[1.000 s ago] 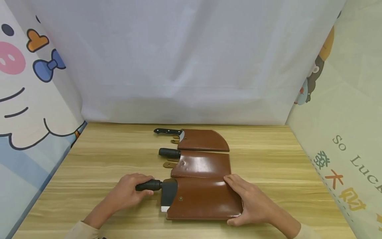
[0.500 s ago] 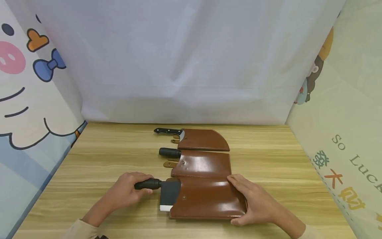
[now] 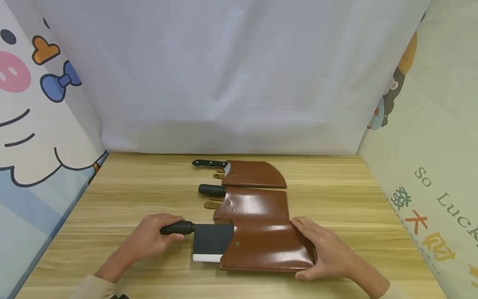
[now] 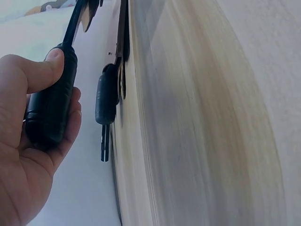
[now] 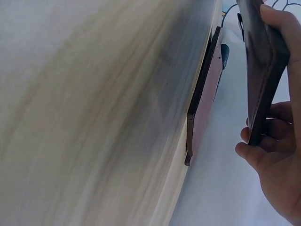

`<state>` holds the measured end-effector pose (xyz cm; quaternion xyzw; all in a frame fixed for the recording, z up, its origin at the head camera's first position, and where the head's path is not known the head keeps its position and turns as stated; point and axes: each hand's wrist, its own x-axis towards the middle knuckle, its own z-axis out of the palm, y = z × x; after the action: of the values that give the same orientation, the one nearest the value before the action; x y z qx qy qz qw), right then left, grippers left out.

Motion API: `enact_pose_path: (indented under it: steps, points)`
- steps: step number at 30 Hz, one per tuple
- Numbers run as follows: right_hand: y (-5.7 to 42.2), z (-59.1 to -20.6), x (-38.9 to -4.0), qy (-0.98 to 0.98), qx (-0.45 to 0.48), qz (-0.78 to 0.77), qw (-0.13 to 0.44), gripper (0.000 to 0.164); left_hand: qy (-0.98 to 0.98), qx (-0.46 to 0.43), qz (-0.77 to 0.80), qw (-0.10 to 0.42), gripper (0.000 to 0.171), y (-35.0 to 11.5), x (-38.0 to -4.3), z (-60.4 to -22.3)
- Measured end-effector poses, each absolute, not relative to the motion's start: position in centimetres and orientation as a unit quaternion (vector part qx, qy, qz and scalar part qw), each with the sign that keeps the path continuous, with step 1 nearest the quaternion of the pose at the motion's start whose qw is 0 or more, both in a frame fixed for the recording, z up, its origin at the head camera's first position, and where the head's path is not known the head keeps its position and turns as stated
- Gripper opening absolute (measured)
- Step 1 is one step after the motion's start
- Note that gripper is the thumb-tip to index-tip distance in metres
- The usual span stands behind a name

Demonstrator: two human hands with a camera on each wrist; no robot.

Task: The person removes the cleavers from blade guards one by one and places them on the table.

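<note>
My left hand (image 3: 154,236) grips the black handle of a cleaver (image 3: 210,239). Its dark blade with a pale edge is partly inside a brown leather sheath (image 3: 269,247); the rest of the blade is hidden there. With my right hand (image 3: 328,254) I hold the closed right end of that sheath, thumb at the near corner and fingers at the far one. In the left wrist view my thumb lies along the handle (image 4: 54,101). The right wrist view has the sheath (image 5: 259,70) raised off the table, my fingers around its end.
Behind lie two more sheathed knives: a cleaver (image 3: 212,190) in a brown sheath (image 3: 257,203), and a knife with a riveted black handle (image 3: 210,163) in a curved sheath (image 3: 254,173). The wooden table (image 3: 123,187) ends at a white cloth (image 3: 231,83); printed panels flank it.
More of the cleaver's blade now shows outside the sheath. My left hand has moved left with the handle, while my right hand and the sheath have shifted right.
</note>
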<state>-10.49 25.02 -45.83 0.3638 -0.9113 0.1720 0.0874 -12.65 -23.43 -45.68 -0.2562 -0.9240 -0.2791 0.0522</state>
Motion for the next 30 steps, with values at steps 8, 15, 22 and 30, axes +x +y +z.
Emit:
enact_pose_path:
  steps: [8,15,22,30]
  points:
    - [25.5,-46.2,-10.2,-0.91,0.364,0.177,0.094,0.123,-0.922,-0.262,-0.28,0.06,0.038,-24.4,-12.5,-45.9]
    - [26.1,-46.2,-9.9,-0.916,0.354,0.167,0.086,0.122,-0.918,-0.267,-0.285,0.067,0.037,-25.1,-12.5,-45.9]
    - [26.6,-46.2,-9.7,-0.918,0.35,0.16,0.092,0.124,-0.918,-0.263,-0.29,0.056,0.038,-25.9,-12.7,-45.8]
    - [26.9,-45.9,-9.4,-0.914,0.357,0.152,0.116,0.124,-0.923,-0.258,-0.28,0.056,0.038,-26.4,-12.6,-45.6]
